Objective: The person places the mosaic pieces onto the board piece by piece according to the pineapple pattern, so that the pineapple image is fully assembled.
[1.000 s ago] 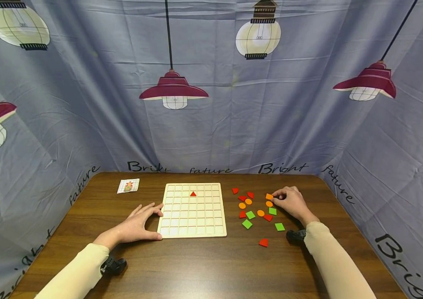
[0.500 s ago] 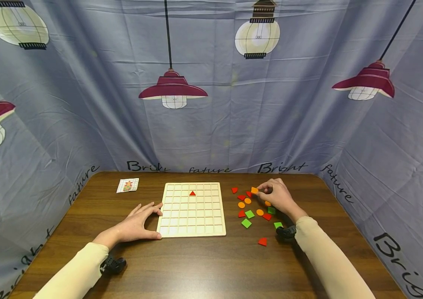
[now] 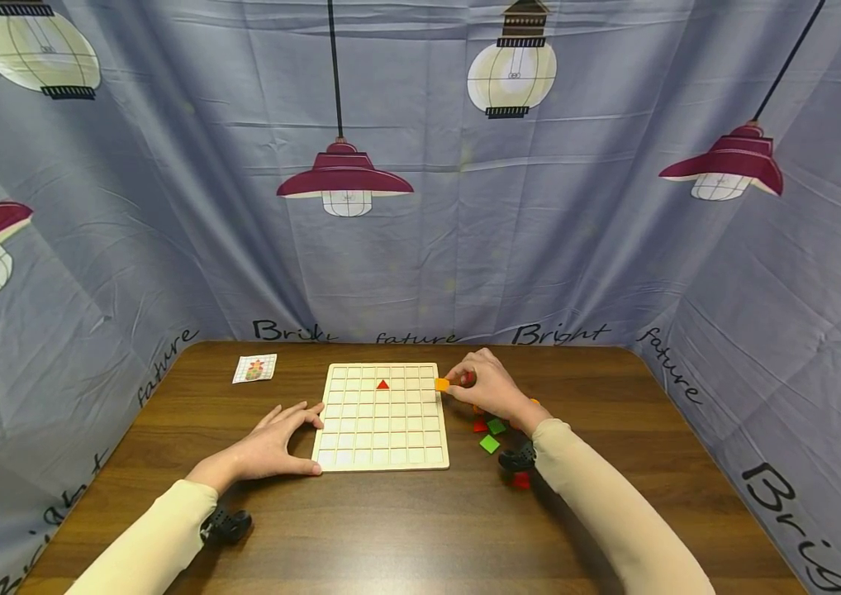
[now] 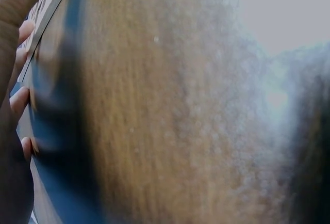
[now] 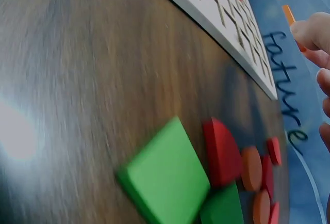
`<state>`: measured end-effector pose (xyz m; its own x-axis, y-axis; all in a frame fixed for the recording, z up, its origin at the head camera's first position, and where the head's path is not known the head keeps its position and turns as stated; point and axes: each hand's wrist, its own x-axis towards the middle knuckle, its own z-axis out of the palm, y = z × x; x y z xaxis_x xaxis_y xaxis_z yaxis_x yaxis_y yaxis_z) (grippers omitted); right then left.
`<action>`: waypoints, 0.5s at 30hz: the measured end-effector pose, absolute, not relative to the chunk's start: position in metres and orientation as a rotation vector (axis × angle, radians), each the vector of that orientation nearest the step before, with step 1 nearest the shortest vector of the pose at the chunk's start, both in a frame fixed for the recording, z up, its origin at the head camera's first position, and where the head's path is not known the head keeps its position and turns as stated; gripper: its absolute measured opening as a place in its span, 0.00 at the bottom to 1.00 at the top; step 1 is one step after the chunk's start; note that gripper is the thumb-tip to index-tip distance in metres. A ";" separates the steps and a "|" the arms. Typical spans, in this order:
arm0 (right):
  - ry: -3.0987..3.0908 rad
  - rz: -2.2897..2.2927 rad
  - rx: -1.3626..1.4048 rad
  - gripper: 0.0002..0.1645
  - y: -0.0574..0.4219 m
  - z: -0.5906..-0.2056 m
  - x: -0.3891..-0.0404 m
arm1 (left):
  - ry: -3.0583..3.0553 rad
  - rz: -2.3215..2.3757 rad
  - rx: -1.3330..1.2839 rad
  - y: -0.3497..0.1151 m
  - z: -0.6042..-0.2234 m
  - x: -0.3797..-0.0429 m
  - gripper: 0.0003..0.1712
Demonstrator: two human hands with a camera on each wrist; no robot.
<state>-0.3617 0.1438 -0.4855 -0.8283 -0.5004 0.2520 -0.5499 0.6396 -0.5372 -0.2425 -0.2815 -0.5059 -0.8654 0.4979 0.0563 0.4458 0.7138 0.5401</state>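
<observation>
In the head view my right hand (image 3: pixel 491 384) pinches an orange square tile (image 3: pixel 442 384) between thumb and finger, at the right edge of a pale gridded board (image 3: pixel 383 430). The right wrist view shows the orange tile (image 5: pixel 290 20) edge-on, raised above the table. My left hand (image 3: pixel 272 449) lies at the board's left side, fingers spread, with thumb and fingertips touching its edge. One red triangle tile (image 3: pixel 383 385) sits in a cell of the board's second row. In the left wrist view, fingers (image 4: pixel 19 100) show along the board's edge.
Loose tiles lie right of the board, partly hidden by my right arm, including a green square (image 3: pixel 490 445) and a red piece (image 3: pixel 521 480). A small card (image 3: pixel 254 368) with a pineapple-like grid picture lies at the back left of the wooden table (image 3: pixel 391 537).
My right hand has lifted the orange square tile from among the loose pieces and carried it left to the board's right edge. The left hand has stayed in place.
</observation>
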 end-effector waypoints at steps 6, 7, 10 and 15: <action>-2.779 0.937 0.962 0.08 0.116 -0.490 -0.361 | 2.818 0.843 0.769 -0.281 -0.504 -0.242 0.37; -2.780 0.937 0.973 0.08 0.112 -0.490 -0.361 | 2.815 0.845 0.766 -0.281 -0.504 -0.242 0.37; -2.788 0.933 0.990 0.08 0.100 -0.493 -0.362 | 2.810 0.855 0.760 -0.281 -0.504 -0.242 0.36; -2.819 0.939 0.972 0.08 0.085 -0.495 -0.362 | 2.808 0.869 0.767 -0.280 -0.504 -0.242 0.36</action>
<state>-0.3619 0.0847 -0.4953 -0.8066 -0.5561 0.2003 -0.5652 0.6262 -0.5370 -0.2419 -0.2800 -0.5037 -0.8673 0.4955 0.0479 0.4360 0.7096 0.5535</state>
